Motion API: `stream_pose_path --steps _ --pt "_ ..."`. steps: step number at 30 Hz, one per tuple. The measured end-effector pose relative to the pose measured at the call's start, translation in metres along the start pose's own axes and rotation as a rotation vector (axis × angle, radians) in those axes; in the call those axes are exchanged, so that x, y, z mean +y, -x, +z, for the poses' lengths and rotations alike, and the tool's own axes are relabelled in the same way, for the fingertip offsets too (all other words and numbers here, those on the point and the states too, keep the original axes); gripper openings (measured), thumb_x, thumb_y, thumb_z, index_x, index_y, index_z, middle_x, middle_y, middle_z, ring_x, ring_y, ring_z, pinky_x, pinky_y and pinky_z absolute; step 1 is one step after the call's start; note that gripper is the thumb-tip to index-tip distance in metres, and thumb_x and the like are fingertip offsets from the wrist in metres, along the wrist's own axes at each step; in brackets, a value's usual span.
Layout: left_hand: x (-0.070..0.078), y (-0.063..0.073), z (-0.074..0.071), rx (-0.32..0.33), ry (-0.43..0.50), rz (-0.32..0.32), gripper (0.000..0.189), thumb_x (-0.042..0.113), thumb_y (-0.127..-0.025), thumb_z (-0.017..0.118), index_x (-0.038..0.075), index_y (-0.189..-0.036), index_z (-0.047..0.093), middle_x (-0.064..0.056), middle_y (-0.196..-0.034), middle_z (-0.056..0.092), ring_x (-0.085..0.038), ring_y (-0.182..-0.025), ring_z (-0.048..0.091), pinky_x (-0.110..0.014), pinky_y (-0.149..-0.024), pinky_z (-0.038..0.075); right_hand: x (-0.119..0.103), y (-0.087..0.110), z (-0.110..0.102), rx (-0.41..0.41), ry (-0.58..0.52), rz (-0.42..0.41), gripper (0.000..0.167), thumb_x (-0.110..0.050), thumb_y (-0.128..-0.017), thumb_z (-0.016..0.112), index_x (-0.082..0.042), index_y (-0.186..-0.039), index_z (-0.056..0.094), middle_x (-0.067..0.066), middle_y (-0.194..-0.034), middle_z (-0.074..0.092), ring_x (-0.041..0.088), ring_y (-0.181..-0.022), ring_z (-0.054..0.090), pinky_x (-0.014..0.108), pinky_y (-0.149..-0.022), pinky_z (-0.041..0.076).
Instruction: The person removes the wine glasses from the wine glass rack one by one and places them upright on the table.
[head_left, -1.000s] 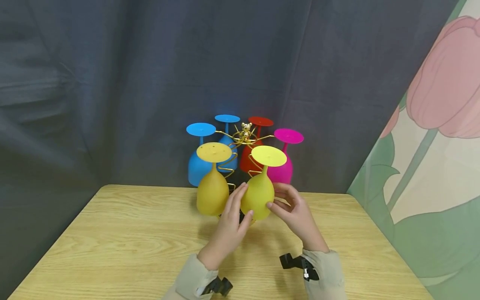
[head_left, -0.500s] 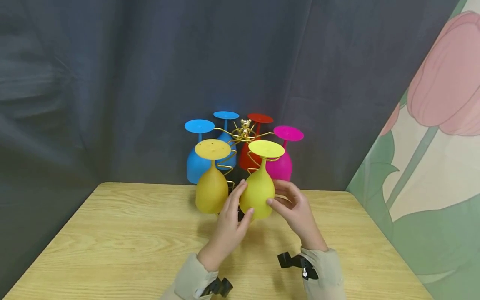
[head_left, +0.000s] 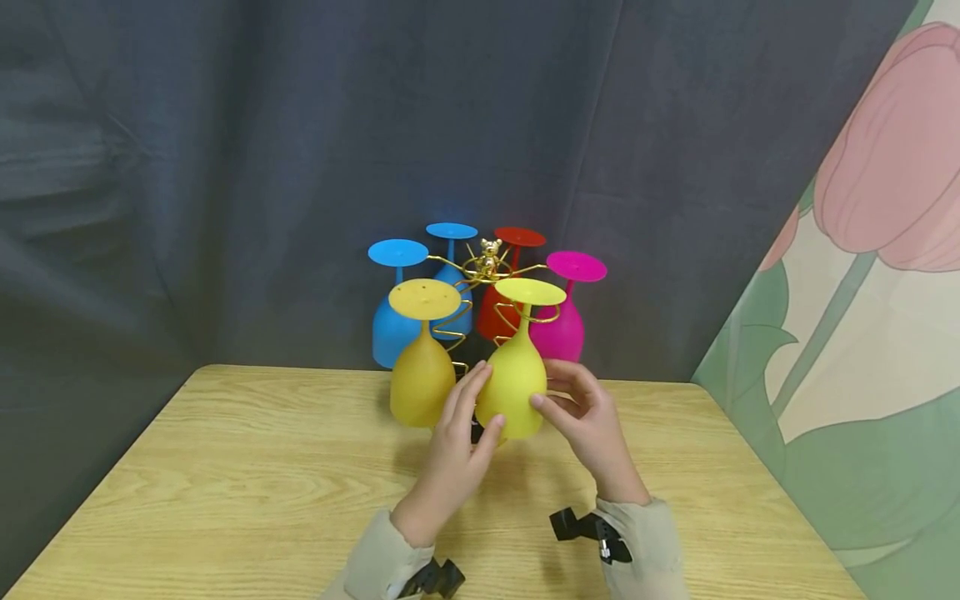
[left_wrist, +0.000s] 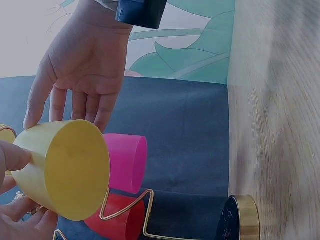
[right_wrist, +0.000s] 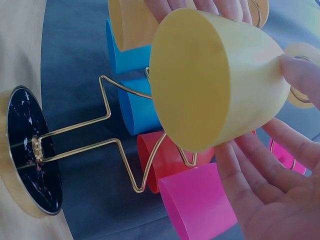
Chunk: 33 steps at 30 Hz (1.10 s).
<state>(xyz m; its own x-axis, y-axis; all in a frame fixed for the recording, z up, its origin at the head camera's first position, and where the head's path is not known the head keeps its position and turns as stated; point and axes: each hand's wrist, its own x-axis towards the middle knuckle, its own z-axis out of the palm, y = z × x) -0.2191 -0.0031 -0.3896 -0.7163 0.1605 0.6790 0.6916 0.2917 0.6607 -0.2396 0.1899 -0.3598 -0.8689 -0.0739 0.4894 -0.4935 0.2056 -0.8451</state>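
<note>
A yellow goblet (head_left: pixel 513 392) hangs upside down at the front right of a gold wire rack (head_left: pixel 487 271). My left hand (head_left: pixel 453 446) holds its bowl from the left, thumb in front. From the right, my right hand (head_left: pixel 588 421) grips the same bowl between thumb and fingers. The goblet's foot sits a little above a gold loop (head_left: pixel 547 315), with the stem at that loop's left part. In the right wrist view, the open mouth of the goblet (right_wrist: pixel 192 80) faces the rack's round black base (right_wrist: pixel 32 150).
Around the rack hang an orange-yellow goblet (head_left: pixel 422 387), two blue goblets (head_left: pixel 393 333), a red goblet (head_left: pixel 495 317) and a magenta goblet (head_left: pixel 562 329), all inverted. A gold bear (head_left: pixel 490 257) tops the rack. A dark curtain (head_left: pixel 375 125) stands behind the wooden table (head_left: pixel 262 467).
The yellow goblet has risen slightly and shifted left against the rack, so the gold loop shows below its foot. Both hands have moved with it. The view has tilted a little.
</note>
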Motion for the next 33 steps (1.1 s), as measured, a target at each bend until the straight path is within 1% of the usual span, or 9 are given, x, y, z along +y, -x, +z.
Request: stream_pose_path --steps 5,11,14,19,23,29,33 --pt "0.001 0.001 0.000 0.006 0.002 -0.003 0.059 0.012 -0.103 0.059 0.007 -0.156 0.035 -0.012 -0.161 0.033 -0.027 -0.148 0.034 -0.045 -0.117 0.035 0.001 0.000 0.002 0.009 -0.013 -0.008 0.042 0.000 -0.089 0.075 -0.001 -0.129 0.062 0.012 -0.126 0.064 0.018 -0.108 0.065 0.030 -0.093 0.056" --pt "0.003 0.001 -0.001 0.012 0.003 0.000 0.059 0.011 -0.103 0.060 0.006 -0.156 0.035 -0.012 -0.161 0.033 -0.027 -0.147 0.035 -0.044 -0.117 0.034 0.000 0.001 0.004 0.017 -0.014 -0.011 0.041 -0.001 -0.090 0.075 0.000 -0.129 0.062 0.012 -0.124 0.064 0.017 -0.107 0.065 0.027 -0.093 0.056" --pt "0.003 0.001 -0.002 0.014 0.003 0.006 0.059 0.011 -0.103 0.060 0.006 -0.156 0.035 -0.013 -0.160 0.034 -0.027 -0.147 0.035 -0.045 -0.117 0.034 -0.002 0.001 0.005 0.022 -0.023 -0.013 0.041 0.000 -0.090 0.074 0.000 -0.129 0.062 0.013 -0.124 0.064 0.017 -0.108 0.064 0.026 -0.092 0.056" --pt "0.005 0.001 -0.002 0.027 -0.009 0.009 0.059 0.011 -0.102 0.060 0.005 -0.156 0.035 -0.014 -0.160 0.035 -0.028 -0.147 0.036 -0.045 -0.116 0.035 -0.004 0.002 0.006 0.038 -0.031 -0.011 0.041 -0.001 -0.090 0.074 -0.001 -0.130 0.063 0.011 -0.124 0.065 0.017 -0.108 0.065 0.026 -0.092 0.056" --pt "0.008 0.001 -0.002 0.038 -0.027 0.012 0.059 0.011 -0.102 0.061 0.004 -0.155 0.036 -0.014 -0.160 0.035 -0.029 -0.146 0.037 -0.045 -0.115 0.037 -0.004 0.002 0.008 0.060 -0.033 -0.017 0.040 0.000 -0.090 0.074 -0.001 -0.129 0.064 0.009 -0.120 0.066 0.017 -0.106 0.065 0.026 -0.091 0.056" --pt "0.012 0.001 -0.004 0.041 -0.037 -0.005 0.059 0.013 -0.102 0.061 0.005 -0.156 0.036 -0.011 -0.162 0.033 -0.029 -0.147 0.037 -0.044 -0.115 0.037 -0.003 0.001 0.012 0.087 -0.034 -0.006 0.039 -0.001 -0.091 0.074 -0.002 -0.129 0.065 0.006 -0.117 0.068 0.017 -0.105 0.066 0.026 -0.091 0.056" --pt "0.013 0.001 -0.005 0.037 -0.046 -0.009 0.060 0.013 -0.102 0.061 0.003 -0.156 0.036 -0.011 -0.162 0.033 -0.028 -0.147 0.036 -0.043 -0.115 0.036 -0.004 0.001 0.014 0.096 -0.036 0.004 0.039 -0.002 -0.091 0.073 -0.002 -0.129 0.065 0.007 -0.118 0.067 0.017 -0.105 0.066 0.025 -0.092 0.055"
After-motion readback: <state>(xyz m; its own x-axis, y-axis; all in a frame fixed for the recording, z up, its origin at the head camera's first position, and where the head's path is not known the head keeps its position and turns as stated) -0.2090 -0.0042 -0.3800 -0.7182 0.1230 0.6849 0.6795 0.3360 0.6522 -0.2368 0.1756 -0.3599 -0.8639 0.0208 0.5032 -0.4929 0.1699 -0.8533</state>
